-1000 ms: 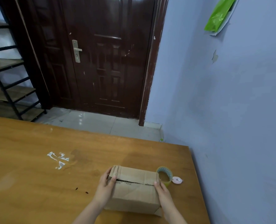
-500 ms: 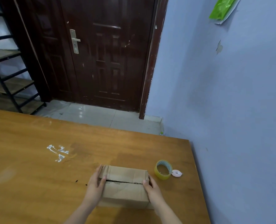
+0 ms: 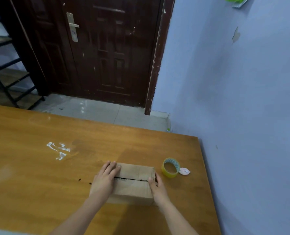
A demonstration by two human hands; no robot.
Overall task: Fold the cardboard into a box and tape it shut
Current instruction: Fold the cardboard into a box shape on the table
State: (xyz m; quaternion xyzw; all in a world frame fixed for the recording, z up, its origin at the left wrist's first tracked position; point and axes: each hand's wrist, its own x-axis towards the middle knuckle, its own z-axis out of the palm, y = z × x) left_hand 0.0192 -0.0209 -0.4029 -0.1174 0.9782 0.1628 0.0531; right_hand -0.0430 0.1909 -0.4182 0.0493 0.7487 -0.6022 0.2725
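A small brown cardboard box [image 3: 133, 181] stands on the wooden table [image 3: 39, 167], its two top flaps folded down and meeting at a dark seam across the middle. My left hand [image 3: 105, 179] lies flat against the box's left end, fingers straight, thumb on top near the seam. My right hand [image 3: 157, 187] presses the right end, thumb on the top by the seam. A roll of clear yellowish tape [image 3: 170, 167] stands on edge just right of the box, apart from it.
A small white round object [image 3: 184, 171] lies beside the tape roll. White tape residue [image 3: 58, 150] marks the table's middle left. A blue wall runs along the table's right edge. Behind the table are a dark door and a black metal shelf.
The box has slid a little left, away from the tape roll, with both hands on its ends. The view has tilted downward.
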